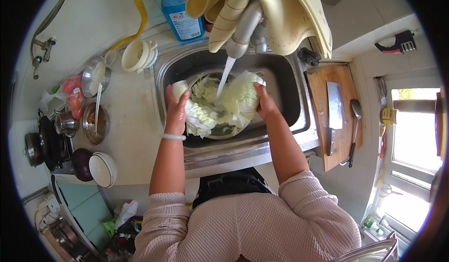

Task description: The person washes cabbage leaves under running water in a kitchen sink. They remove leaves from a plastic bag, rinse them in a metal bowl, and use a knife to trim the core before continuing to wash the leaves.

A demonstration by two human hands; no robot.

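Water runs from the faucet [242,34] into a metal basin [224,137] standing in the steel sink [286,86]. Loose pale-green leaves, seemingly napa cabbage [205,88], lie in the basin. My left hand [176,106] grips a cabbage leaf [200,120] by its white stem, over the basin's left side. On the other side, my right hand [265,100] holds more cabbage leaves [242,97] by their stem end, beside the stream. The leaves are blurred in places, and their lower edges reach into the basin.
A cleaver [335,106] and a spatula [355,113] rest on a wooden cutting board [317,118] right of the sink. On the left counter are a metal bowl with chopsticks [101,135], white bowls [102,169] and an eggplant [81,163]. A blue soap bottle [182,13] stands behind.
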